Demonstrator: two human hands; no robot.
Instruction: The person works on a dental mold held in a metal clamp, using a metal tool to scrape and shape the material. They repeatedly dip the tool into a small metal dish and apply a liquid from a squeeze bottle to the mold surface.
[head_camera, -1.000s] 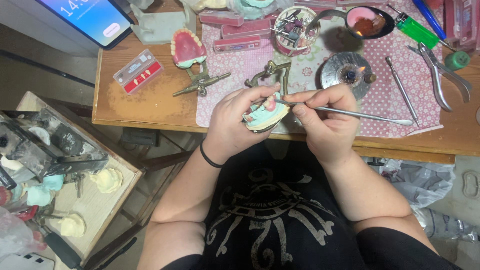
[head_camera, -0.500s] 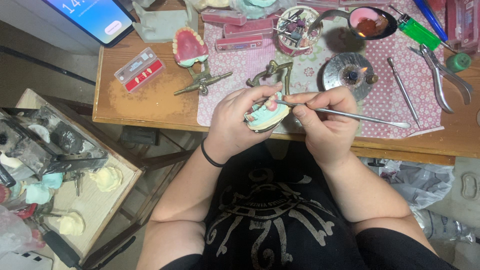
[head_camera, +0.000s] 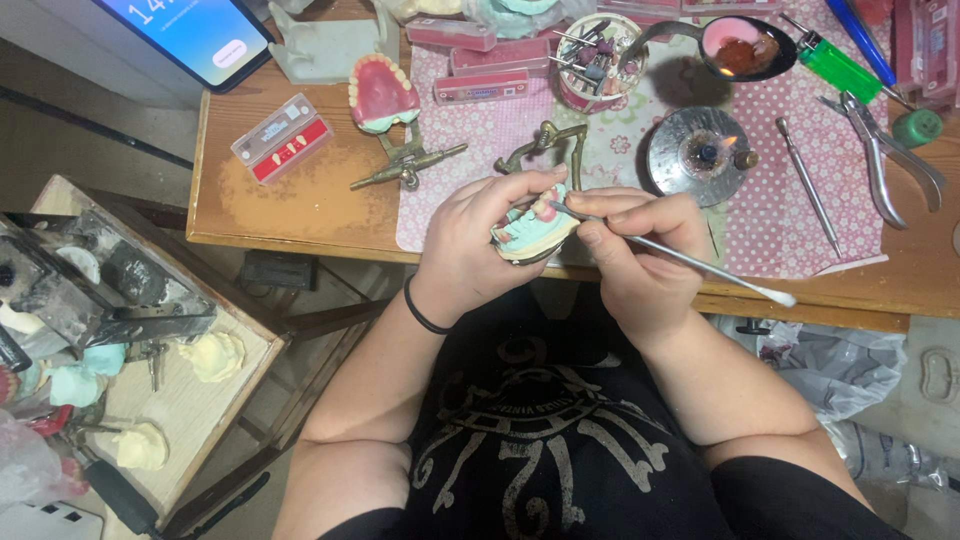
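Observation:
My left hand (head_camera: 478, 240) grips a teal dental cast (head_camera: 530, 232) set with pink wax and teeth, held at the near edge of the wooden table (head_camera: 300, 205). My right hand (head_camera: 640, 250) holds a thin metal wax tool (head_camera: 700, 264) like a pen, its tip touching the teeth on top of the cast. The tool's white-tipped back end points right. A brass articulator (head_camera: 545, 145) stands just behind my hands.
A second denture model (head_camera: 382, 95) on a brass articulator, a small lit spirit burner (head_camera: 705, 155), a cup of burs (head_camera: 598, 55), a spoon of red wax (head_camera: 745, 45), pliers (head_camera: 885, 160), a green lighter (head_camera: 835, 65) and tooth cards (head_camera: 283, 137) lie on the table. A side tray (head_camera: 190, 400) holds plaster casts.
Both hands stay together on the cast. The tool's angle has shifted slightly, its back end dipping lower to the right.

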